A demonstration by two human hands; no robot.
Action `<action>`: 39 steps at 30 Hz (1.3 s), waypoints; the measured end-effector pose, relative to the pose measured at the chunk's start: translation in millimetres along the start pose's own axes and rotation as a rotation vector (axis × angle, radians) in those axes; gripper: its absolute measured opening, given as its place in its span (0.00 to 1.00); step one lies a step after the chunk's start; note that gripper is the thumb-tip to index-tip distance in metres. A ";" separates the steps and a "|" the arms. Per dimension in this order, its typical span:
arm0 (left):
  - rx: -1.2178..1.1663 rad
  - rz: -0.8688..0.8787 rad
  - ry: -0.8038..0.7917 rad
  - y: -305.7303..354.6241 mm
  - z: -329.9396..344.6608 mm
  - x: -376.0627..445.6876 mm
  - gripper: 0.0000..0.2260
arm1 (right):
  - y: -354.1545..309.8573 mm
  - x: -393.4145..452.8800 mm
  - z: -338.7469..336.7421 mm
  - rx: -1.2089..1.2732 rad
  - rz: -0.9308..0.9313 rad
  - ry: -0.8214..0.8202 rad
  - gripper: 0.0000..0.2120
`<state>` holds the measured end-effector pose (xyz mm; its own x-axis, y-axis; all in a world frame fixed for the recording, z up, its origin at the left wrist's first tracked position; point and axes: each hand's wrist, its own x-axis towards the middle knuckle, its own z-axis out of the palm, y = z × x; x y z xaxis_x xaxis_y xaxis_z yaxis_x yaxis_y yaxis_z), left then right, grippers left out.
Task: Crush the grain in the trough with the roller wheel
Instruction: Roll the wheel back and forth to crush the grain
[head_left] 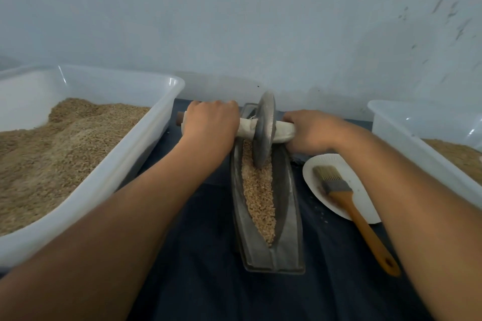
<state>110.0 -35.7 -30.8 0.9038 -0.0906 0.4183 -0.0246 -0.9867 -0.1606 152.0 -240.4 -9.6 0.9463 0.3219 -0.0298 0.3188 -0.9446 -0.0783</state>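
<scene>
A grey metal boat-shaped trough point(287, 247) lies lengthwise on the dark cloth, pointing away from me. Tan grain point(258, 195) fills its groove. The grey roller wheel point(264, 128) stands upright in the far part of the groove, its rim down in the grain. A cloth-wrapped axle handle point(283, 131) runs through the wheel from left to right. My left hand point(210, 122) grips the axle on the left of the wheel. My right hand point(311, 130) grips it on the right. The axle's brown left tip pokes out past my left hand.
A large white plastic tub point(146, 146) heaped with grain sits at the left. Another white tub point(417, 143) with grain stands at the right. A white paper plate point(365, 206) beside the trough carries a wooden-handled brush point(349, 200). A pale wall rises just behind.
</scene>
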 end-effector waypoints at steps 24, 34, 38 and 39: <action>0.051 0.120 0.042 7.2 -47.7 -101.0 0.20 | -22.8 -119.7 34.1 -0.078 -0.048 0.358 0.12; 0.042 0.125 0.009 1.5 -43.9 -104.8 0.22 | -27.2 -120.6 39.1 -0.231 -0.115 0.533 0.14; -0.033 0.106 -0.062 -3.6 -34.3 -88.5 0.25 | -23.7 -101.6 36.1 -0.253 -0.063 0.506 0.12; -0.040 0.106 -0.073 -4.8 -31.8 -84.6 0.25 | -22.6 -95.2 35.1 -0.252 -0.054 0.489 0.11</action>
<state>20.1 -27.7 -37.0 0.9237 -0.1861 0.3349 -0.1371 -0.9768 -0.1646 52.8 -247.5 -40.0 0.8237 0.3594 0.4385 0.3135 -0.9331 0.1761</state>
